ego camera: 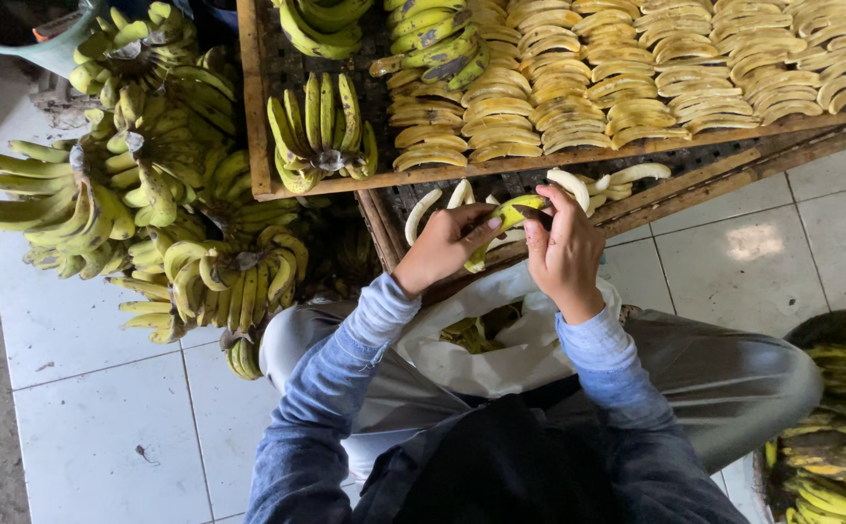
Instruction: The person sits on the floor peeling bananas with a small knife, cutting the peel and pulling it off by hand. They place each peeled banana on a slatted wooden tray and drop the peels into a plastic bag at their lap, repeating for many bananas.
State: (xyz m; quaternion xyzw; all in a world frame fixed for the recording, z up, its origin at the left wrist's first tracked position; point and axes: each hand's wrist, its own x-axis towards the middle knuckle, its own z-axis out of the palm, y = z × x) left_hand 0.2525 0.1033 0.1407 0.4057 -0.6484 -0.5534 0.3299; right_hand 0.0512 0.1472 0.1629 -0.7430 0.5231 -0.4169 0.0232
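Both hands, left hand and right hand, pinch a banana with their fingers above the tray edge.

- Banana between left hand and right hand, above bag on lap.
- Upper tray behind; lower tray beneath it.
- Bunches left.

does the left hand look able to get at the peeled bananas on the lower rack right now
Probably not at once: the left hand and right hand both grip a half-peeled banana. The peeled bananas lie just beyond, nothing between.
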